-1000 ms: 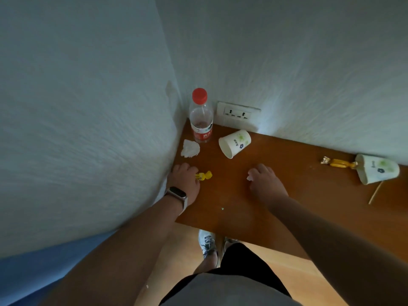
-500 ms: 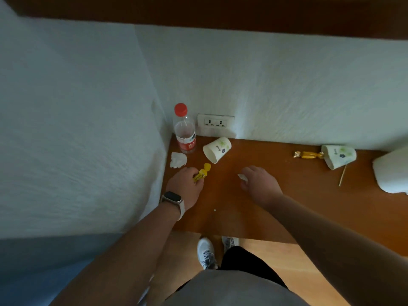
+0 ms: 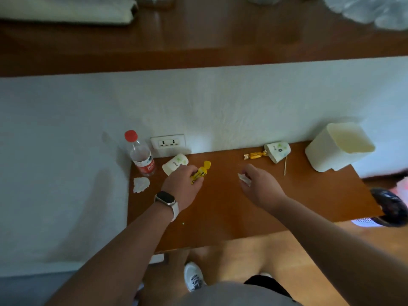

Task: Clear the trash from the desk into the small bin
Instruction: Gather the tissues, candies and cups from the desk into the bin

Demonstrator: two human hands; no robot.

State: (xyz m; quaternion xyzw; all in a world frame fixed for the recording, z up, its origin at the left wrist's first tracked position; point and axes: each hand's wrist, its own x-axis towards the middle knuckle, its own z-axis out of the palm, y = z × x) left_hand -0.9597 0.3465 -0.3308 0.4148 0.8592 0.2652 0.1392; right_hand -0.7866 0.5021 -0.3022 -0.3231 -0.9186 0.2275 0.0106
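The left hand [image 3: 183, 188], with a pale-strapped smartwatch [image 3: 166, 200] on its wrist, pinched a small yellow plastic wrapper [image 3: 201, 172] whose black print was too small to read. The right hand [image 3: 261, 189] had its fingers curled round a small white paper scrap [image 3: 243, 179]. Both hovered over the brown wooden desk [image 3: 220, 210]. In the left corner stood a clear plastic bottle with a red cap [image 3: 142, 156]; its red label carried white writing that could not be made out. Just beside it, a white paper cup with green print [image 3: 174, 167] lay on its side, and a crumpled white tissue [image 3: 141, 184] lay in front of the bottle. Further right lay a gold twisted sweet wrapper [image 3: 255, 155], touching a second tipped paper cup with a dark flower mark [image 3: 278, 151], near a thin wooden stick [image 3: 285, 166]. The small cream plastic bin [image 3: 320, 155] stood at the desk's right end against the wall.
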